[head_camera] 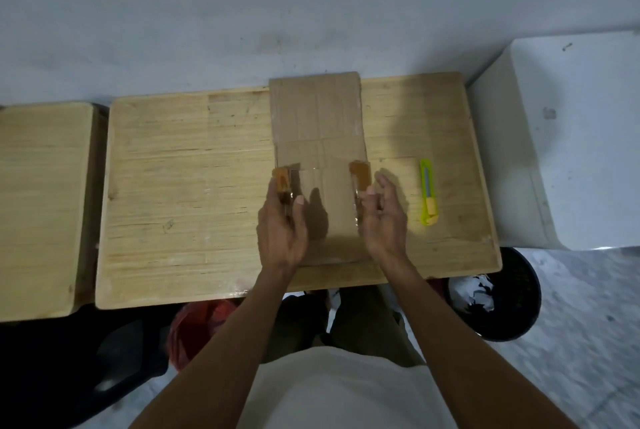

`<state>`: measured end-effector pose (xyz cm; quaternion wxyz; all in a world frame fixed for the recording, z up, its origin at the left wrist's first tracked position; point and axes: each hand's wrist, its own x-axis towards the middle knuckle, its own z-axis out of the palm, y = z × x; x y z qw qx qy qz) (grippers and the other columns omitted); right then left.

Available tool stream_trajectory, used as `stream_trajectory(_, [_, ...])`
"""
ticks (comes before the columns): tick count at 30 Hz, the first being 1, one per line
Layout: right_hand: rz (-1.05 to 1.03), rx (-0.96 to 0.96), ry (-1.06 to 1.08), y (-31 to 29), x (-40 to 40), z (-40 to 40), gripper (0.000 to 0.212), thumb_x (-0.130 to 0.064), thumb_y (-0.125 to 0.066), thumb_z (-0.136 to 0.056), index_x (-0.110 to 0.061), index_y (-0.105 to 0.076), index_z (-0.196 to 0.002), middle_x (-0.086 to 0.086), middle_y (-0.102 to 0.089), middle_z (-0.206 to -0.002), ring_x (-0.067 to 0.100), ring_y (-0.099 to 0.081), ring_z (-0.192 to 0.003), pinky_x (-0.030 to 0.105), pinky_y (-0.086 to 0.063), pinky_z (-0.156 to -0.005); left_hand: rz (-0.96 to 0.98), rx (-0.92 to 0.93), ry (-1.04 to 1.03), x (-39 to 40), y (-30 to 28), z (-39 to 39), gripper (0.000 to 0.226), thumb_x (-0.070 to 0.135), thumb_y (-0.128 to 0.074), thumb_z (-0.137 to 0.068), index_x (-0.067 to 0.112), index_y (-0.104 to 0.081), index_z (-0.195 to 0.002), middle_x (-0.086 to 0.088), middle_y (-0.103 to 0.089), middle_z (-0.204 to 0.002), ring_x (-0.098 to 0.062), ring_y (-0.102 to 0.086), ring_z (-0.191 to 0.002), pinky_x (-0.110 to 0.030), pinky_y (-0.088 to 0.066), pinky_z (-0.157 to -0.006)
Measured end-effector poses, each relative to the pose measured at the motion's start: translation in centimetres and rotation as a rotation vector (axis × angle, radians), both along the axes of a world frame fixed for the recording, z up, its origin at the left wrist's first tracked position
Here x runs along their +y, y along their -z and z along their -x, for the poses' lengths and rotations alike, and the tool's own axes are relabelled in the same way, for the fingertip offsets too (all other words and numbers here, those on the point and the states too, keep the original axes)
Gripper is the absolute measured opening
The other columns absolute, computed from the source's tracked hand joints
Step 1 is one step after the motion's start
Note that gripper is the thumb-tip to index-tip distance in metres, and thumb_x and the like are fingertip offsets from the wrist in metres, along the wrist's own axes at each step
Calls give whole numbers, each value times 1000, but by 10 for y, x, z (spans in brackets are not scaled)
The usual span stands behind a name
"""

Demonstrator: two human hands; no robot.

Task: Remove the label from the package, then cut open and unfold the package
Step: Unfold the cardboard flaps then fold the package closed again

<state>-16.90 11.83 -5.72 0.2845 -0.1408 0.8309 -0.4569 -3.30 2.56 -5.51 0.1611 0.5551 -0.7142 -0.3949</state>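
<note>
Holding the package (320,165) by its sides on the wooden table (180,186), the left hand (282,220) and right hand (382,217) curl loosely round the taped edges. It looks cut open and flat with no label showing, so I think little is left. The yellow knife (428,191) lies just to its right.

The left hand (281,220) and right hand (382,220) cover the near corners of the flat brown cardboard package (320,137). The small wooden desk (41,186) on the left is cut off. The black bin (512,304) hides partly under the big wooden desk (190,193).
</note>
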Motion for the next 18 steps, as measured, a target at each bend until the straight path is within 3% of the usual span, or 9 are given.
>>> stream_trajectory(5, [-162, 22, -201, 11, -5, -8, 50, -56, -28, -100, -42, -27, -148, 5, -47, -148, 25, -45, -133, 47, -39, -109, 62, -148, 194, 1, 21, -1, 55, 47, -34, -102, 14, -40, -145, -12, -56, -132, -30, -51, -120, -48, -45, -99])
stream_trajectory(11, [-167, 210, -295, 27, -14, -5, 42, -35, -35, -104, -29, -41, -145, 10, -54, -137, 26, -47, -124, 41, -42, -99, 172, -290, 237, -11, 32, 3, 48, 36, -32, -104, 14, -50, -143, -17, -51, -136, -35, -45, -116, -48, -47, -89])
stream_trajectory(15, [-90, 423, -310, 36, -20, 4, 44, -14, -42, -96, -4, -51, -139, 21, -62, -127, 38, -49, -121, 41, -44, -100, 176, -337, 220, -20, 42, 8, 53, 39, -27, -99, 18, -53, -141, -16, -53, -130, -35, -46, -109, -47, -47, -85])
stream_trajectory(18, [-68, 492, -305, 45, -23, 9, 49, -25, -32, -100, 1, -52, -137, 23, -60, -131, 36, -43, -131, 38, -38, -108, 180, -389, 207, -19, 47, 12, 46, 36, -37, -102, 23, -49, -144, -14, -47, -138, -35, -42, -118, -50, -45, -91])
